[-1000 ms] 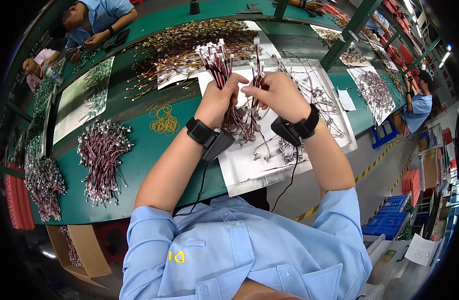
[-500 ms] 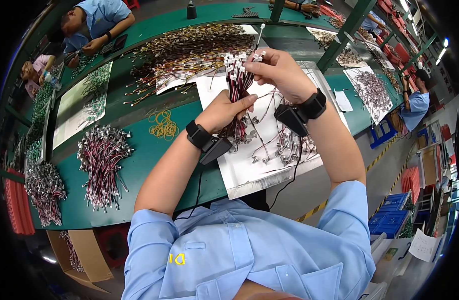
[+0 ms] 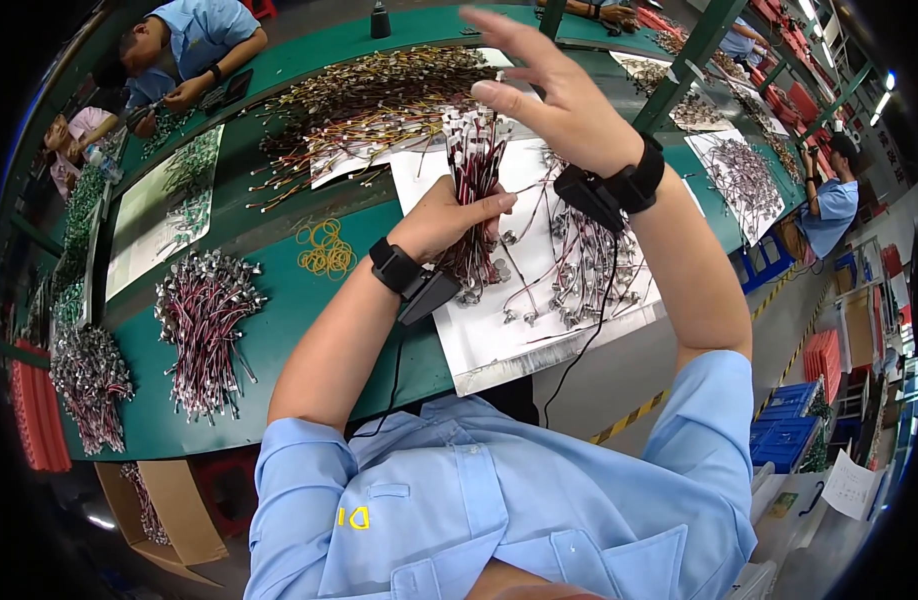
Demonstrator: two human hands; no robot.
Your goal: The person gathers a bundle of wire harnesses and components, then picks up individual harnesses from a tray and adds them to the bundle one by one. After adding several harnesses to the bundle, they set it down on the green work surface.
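Observation:
My left hand (image 3: 441, 222) is wrapped round a bundle of cables (image 3: 476, 150), its thumb lying across the front. Red and black wires run through the bundle, and white connectors crowd its upper end. Silvery metal ends show below the grip. My right hand (image 3: 576, 112) is raised to the right of the bundle's top, fingers spread, with nothing visible in it. Beneath it, loose cables (image 3: 586, 262) with round metal ends lie on a white sheet (image 3: 469, 345). A black strap with a small black box sits on each wrist.
Yellow rubber bands (image 3: 326, 250) lie left on the green table (image 3: 309, 390), near two tied-looking cable bundles (image 3: 207, 335). A large cable heap (image 3: 379, 110) spreads behind. A green post (image 3: 691, 70) rises at right. Below stands a cardboard box (image 3: 194, 510). A co-worker (image 3: 204, 40) sits far left.
My right hand has left the bundle's connectors and moved up and right, its fingers opening out. The left hand keeps its hold on the bundle in nearly the same place.

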